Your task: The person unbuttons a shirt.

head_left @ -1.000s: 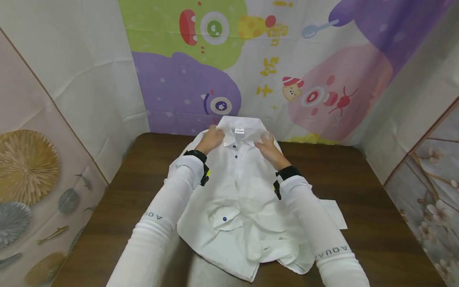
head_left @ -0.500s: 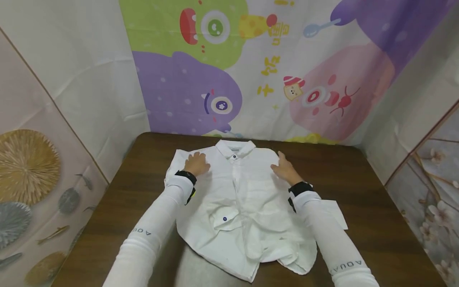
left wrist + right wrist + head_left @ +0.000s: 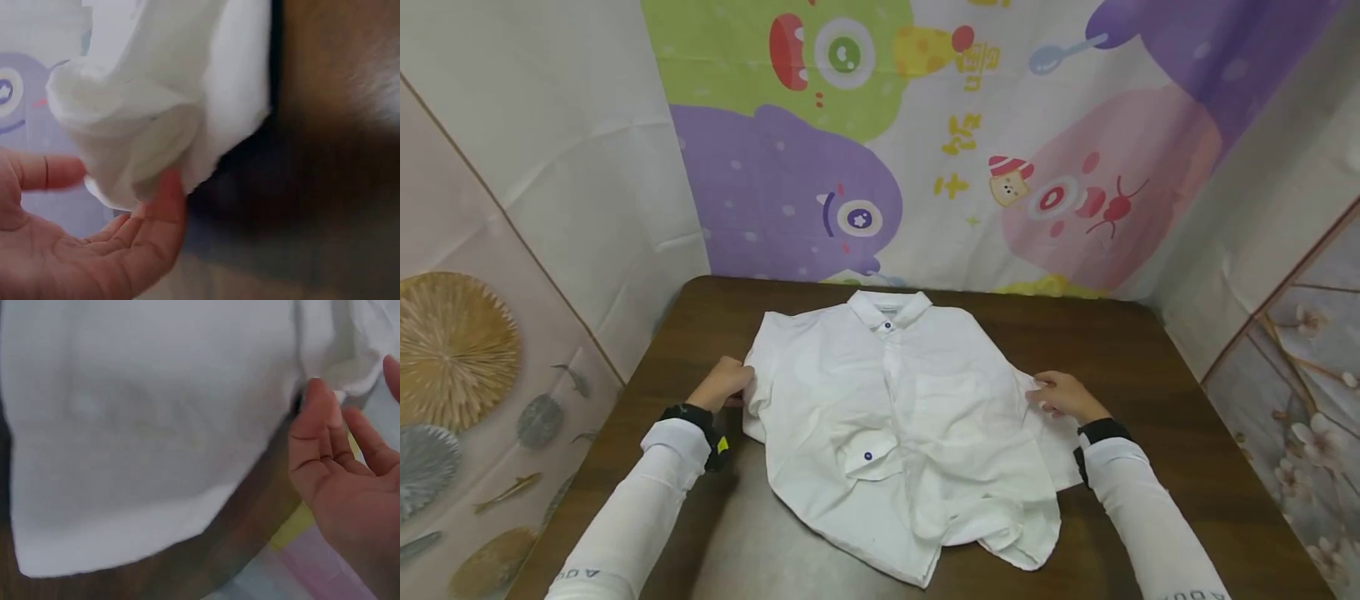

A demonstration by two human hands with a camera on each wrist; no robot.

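A white collared button-up shirt (image 3: 925, 392) lies spread front up on the brown table, its collar toward the back wall. My left hand (image 3: 726, 382) holds the outer edge of the sleeve on the left; the left wrist view shows this sleeve (image 3: 169, 81) between thumb and fingers (image 3: 159, 219). On the opposite side, my right hand (image 3: 1063, 393) grips the upper edge of the other sleeve (image 3: 1056, 442). In the right wrist view, fingertips (image 3: 319, 403) meet the cloth's edge, with the thumb at the frame's right border. A dark-buttoned white flap (image 3: 871, 457) lies amid wrinkles on the shirt front.
The dark wooden table (image 3: 1157, 400) extends around the shirt, with a pale grey patch (image 3: 775, 533) at the front left. A cartoon-printed cloth (image 3: 955, 167) hangs behind the table's rear edge. Patterned panels (image 3: 460, 358) stand on both sides.
Both hands have moved from the collar, over the shoulders, outward and down to the sleeves. The collar has come down flat, and the sleeve on the right shows more.
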